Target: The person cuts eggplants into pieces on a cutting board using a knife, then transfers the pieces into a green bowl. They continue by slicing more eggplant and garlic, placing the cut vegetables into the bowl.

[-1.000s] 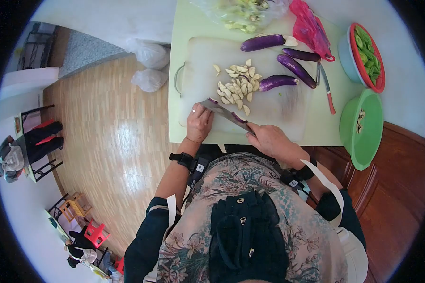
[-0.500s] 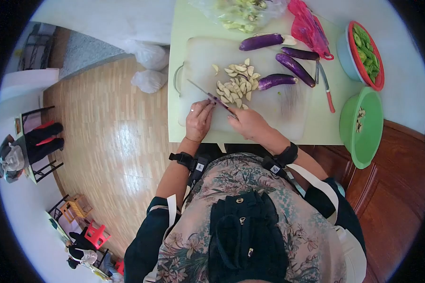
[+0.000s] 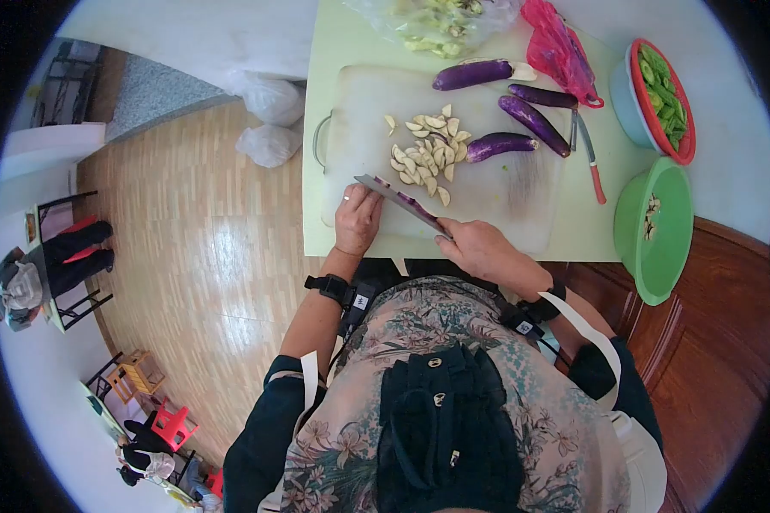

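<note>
1. So, using the cutting board [image 3: 359,103] as a clock (12 pointing straight ahead), the right hand [image 3: 481,250] is wrapping firmly around a long knife [image 3: 385,190] at about 5, blade pointing toward 10.
2. The left hand [image 3: 357,221] is sitting near 8, fingers bent right by the blade's far end; can't tell if they're pinching anything.
3. A purple eggplant piece [image 3: 416,203] is lying along the blade, between the hands.
4. Cut chunks [image 3: 425,158] are piling up mid-board, with a bigger eggplant [image 3: 502,146] lying at the pile's 3 o'clock.
5. Three more purple eggplants [image 3: 535,126] are resting around 1 to 2.
6. A red-handled knife [image 3: 597,181] is lying at 3, and a green bowl [image 3: 674,256] near 4 is holding some small pieces.
7. A pink bag [image 3: 560,51] is slumping between 1 and 2.
</note>
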Available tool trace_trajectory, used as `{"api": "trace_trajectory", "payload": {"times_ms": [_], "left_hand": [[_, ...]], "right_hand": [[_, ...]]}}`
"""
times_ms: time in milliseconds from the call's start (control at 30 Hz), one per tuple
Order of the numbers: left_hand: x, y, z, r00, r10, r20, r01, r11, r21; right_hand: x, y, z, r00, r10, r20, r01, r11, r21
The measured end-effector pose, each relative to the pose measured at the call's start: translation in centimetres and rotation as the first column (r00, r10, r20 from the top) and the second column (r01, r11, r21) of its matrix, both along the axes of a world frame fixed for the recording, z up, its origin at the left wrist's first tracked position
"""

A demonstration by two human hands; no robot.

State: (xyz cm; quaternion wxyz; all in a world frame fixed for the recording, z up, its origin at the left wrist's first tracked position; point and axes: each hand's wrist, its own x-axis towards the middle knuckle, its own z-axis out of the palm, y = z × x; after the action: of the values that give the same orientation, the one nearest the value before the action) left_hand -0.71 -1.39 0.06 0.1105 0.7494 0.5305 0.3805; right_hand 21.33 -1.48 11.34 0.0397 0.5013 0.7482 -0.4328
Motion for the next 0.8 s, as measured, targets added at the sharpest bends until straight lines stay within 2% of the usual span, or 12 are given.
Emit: {"api": "trace_trajectory", "payload": {"times_ms": [200, 300, 367, 400, 433, 467, 600, 700, 800], "left_hand": [[-0.2, 0.0, -0.7, 1.0, -0.011, 0.013, 0.011, 1.0, 0.001], [-0.4, -0.1, -0.6, 1.0, -0.019, -0.008, 0.019, 1.0, -0.002], [-0.1, 0.2, -0.1, 1.0, -0.024, 0.009, 0.024, 1.0, 0.004], [-0.1, 0.2, -0.1, 1.0, -0.025, 0.008, 0.025, 1.0, 0.006], [-0.1, 0.3, -0.2, 0.999, -0.033, 0.01, 0.033, 0.999, 0.025], [-0.1, 0.3, -0.3, 0.999, -0.04, 0.014, 0.04, 0.998, 0.042], [0.0, 0.1, -0.3, 1.0, -0.017, 0.018, 0.016, 0.999, 0.038], [0.0, 0.2, -0.3, 1.0, -0.029, -0.002, 0.029, 0.998, 0.054], [0.0, 0.2, -0.2, 0.999, -0.038, -0.014, 0.038, 0.998, 0.051]], "right_hand": [[-2.7, 1.3, -2.0, 0.998, -0.032, -0.058, 0.033, 0.999, 0.029], [-4.9, 2.4, -4.0, 0.998, -0.026, -0.064, 0.033, 0.992, 0.12], [-5.6, 3.0, -4.7, 0.982, -0.038, -0.182, 0.08, 0.971, 0.226], [-5.7, 3.3, -4.1, 0.982, -0.039, -0.184, 0.081, 0.97, 0.228], [-5.8, 3.8, -2.9, 0.968, -0.155, -0.195, 0.16, 0.987, 0.011], [-5.9, 4.1, -2.2, 0.946, -0.269, -0.18, 0.23, 0.951, -0.208], [-3.7, 3.5, -1.7, 0.948, -0.279, -0.152, 0.245, 0.946, -0.209], [-2.1, 2.6, -0.5, 0.968, -0.22, -0.121, 0.192, 0.959, -0.209], [-1.3, 1.6, 1.2, 0.986, -0.132, -0.099, 0.118, 0.984, -0.135]]}}
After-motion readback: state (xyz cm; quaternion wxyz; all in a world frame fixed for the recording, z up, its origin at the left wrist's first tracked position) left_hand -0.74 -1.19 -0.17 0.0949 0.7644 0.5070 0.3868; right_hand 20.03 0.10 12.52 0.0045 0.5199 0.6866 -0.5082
